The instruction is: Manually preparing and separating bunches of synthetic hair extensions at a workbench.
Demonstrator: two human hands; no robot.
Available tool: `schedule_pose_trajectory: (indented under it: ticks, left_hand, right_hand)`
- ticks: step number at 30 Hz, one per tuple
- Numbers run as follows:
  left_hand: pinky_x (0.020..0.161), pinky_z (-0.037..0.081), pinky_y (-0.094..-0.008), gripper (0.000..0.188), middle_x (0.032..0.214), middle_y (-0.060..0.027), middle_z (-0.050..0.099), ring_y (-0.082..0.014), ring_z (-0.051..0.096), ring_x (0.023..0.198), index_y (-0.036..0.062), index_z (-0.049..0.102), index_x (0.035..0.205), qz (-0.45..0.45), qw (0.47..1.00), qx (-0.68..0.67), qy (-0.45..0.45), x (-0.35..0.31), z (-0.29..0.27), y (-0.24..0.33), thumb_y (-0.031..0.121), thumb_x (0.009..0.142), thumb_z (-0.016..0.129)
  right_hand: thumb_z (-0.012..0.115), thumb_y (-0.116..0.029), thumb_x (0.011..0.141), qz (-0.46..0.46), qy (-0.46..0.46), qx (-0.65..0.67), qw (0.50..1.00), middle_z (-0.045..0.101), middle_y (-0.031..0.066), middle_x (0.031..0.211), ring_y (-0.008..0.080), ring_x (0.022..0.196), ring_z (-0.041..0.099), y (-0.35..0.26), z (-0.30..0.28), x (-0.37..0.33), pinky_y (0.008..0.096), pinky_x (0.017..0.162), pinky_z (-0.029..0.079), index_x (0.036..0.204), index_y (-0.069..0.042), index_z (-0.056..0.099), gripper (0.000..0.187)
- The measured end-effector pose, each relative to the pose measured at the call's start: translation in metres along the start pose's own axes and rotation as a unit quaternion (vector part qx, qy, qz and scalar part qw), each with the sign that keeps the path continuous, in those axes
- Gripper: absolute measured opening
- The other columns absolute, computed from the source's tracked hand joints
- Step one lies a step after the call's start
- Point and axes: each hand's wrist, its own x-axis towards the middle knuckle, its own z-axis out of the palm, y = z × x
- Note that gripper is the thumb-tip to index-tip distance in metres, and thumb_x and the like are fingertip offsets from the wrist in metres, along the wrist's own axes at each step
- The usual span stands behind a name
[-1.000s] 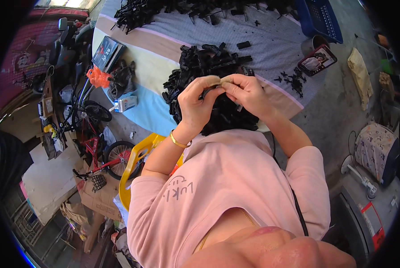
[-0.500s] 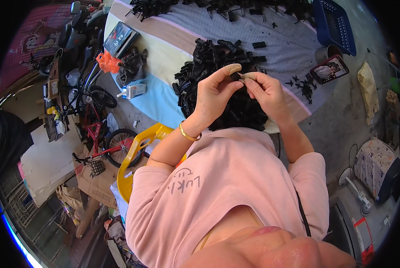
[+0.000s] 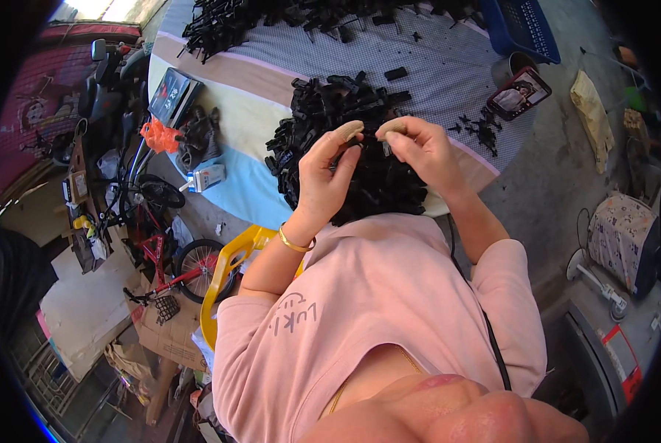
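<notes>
My left hand [image 3: 324,168] is raised over a heap of small black plastic parts [image 3: 345,188], its thumb and forefinger curled toward each other. Whatever sits at those fingertips blends into the black heap behind. Opposite it, my right hand [image 3: 428,153] is closed in a pinch, and anything between its fingertips is too small to make out. A narrow gap separates the two hands. Tan covers wrap the forefinger tips. The heap lies at the near edge of a cloth-covered table [image 3: 271,77].
More black parts [image 3: 271,18] are spread along the far side. At the right are a blue basket [image 3: 522,29], a metal cup [image 3: 511,68], a phone [image 3: 518,94] and loose black bits [image 3: 482,131]. A yellow chair [image 3: 227,258] and a red bicycle [image 3: 157,258] stand left.
My hands have drawn apart; before, their fingertips met around a small black piece. The whole view has shifted slightly, with the table things now further left.
</notes>
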Motion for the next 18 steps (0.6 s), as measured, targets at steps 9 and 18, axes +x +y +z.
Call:
schedule_pose_trajectory:
  ticks: [9,18]
  left_hand:
    - [0.069,0.048,-0.0247,0.019,0.084,-0.0106,0.061,-0.0177,0.06,0.075,-0.0018,0.059,0.092,0.058,0.995,0.081,0.013,0.002,0.0,0.005,-0.007,0.073,0.054]
    - [0.068,0.049,-0.0272,0.034,0.081,-0.0104,0.06,-0.0188,0.06,0.071,-0.0009,0.055,0.102,0.072,0.964,0.256,0.003,-0.002,0.006,0.022,-0.001,0.069,0.063]
  right_hand:
    - [0.061,-0.006,0.08,-0.096,0.007,-0.108,0.989,0.055,-0.0029,0.069,0.0007,0.058,0.044,-0.014,0.017,-0.01,0.0161,0.052,0.037,0.089,0.0,0.06,0.011]
    - [0.071,-0.013,0.072,-0.133,0.029,-0.229,0.964,0.053,-0.0003,0.064,0.0041,0.053,0.043,-0.013,0.02,-0.003,0.0182,0.047,0.035,0.086,-0.001,0.061,0.021]
